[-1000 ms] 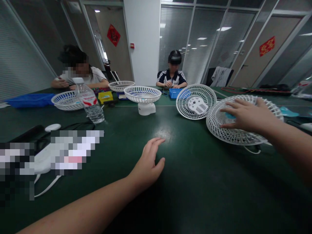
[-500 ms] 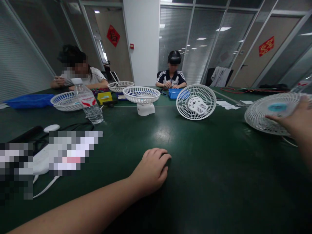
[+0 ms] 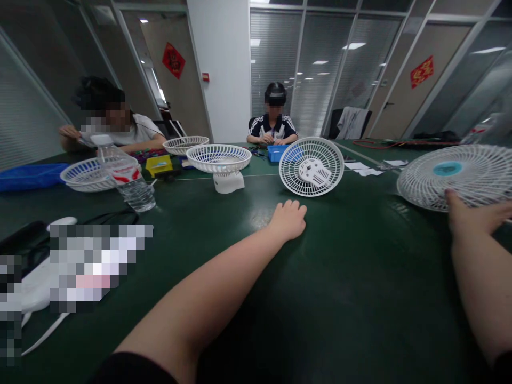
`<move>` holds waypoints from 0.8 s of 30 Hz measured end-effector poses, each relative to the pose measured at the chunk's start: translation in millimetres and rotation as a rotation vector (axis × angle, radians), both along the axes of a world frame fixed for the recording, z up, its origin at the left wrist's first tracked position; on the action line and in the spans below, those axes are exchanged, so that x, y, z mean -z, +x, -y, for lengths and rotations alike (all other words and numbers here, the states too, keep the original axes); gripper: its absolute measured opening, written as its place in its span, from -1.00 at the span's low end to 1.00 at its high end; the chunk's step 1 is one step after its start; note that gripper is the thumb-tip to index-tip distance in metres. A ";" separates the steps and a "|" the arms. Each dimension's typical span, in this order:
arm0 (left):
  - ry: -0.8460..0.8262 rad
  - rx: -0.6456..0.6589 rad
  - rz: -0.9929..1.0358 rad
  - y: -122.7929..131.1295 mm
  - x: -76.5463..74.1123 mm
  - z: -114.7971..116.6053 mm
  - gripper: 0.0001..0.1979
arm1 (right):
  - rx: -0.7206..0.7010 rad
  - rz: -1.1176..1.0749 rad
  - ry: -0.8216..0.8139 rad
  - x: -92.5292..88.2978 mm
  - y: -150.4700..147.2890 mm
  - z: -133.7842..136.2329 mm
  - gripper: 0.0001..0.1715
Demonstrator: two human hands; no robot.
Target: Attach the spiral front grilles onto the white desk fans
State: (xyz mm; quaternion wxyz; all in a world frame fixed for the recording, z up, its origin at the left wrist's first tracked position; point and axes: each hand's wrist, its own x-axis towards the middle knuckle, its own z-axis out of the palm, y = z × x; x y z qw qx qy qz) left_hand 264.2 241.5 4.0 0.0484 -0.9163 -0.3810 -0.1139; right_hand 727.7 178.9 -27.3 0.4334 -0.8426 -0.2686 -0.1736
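Note:
My left hand [image 3: 288, 220] rests on the green table [image 3: 340, 277] with its fingers curled and nothing visible in them. Beyond it a white round fan [image 3: 312, 166] leans on its rim, its back and motor housing facing me. My right hand [image 3: 474, 216] is at the near edge of a large white fan grille [image 3: 464, 184] with a blue centre, at the right. Its thumb and fingers are spread apart against the grille, and part of them is hard to make out.
A white fan on a base [image 3: 228, 181] and a water bottle [image 3: 130, 181] stand left of centre. Behind are white grilles [image 3: 86, 173], a yellow box [image 3: 159, 164] and blue trays [image 3: 34, 176]. Two people sit across the table. White cables lie at the left.
My left hand has moved forward and right, towards the leaning fan, and its fingers are more curled. My right hand has shifted down to the near edge of the large grille. The view has turned slightly right.

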 end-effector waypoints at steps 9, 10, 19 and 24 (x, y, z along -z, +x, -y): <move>-0.121 -0.048 -0.012 45.6 6.4 -52.7 -0.46 | -0.056 -0.074 0.148 -24.9 -41.3 10.7 0.38; -0.128 -0.044 -0.019 42.0 4.5 -49.8 -0.46 | -0.058 -0.068 0.138 -25.0 -41.1 11.2 0.37; -0.204 0.110 -0.116 -49.8 -29.3 46.7 -0.65 | -0.030 0.028 0.114 -9.0 -18.6 5.7 0.28; -0.348 0.136 -0.080 -119.8 -38.7 112.4 -0.57 | -0.052 0.020 0.162 -3.9 -3.1 -2.5 0.30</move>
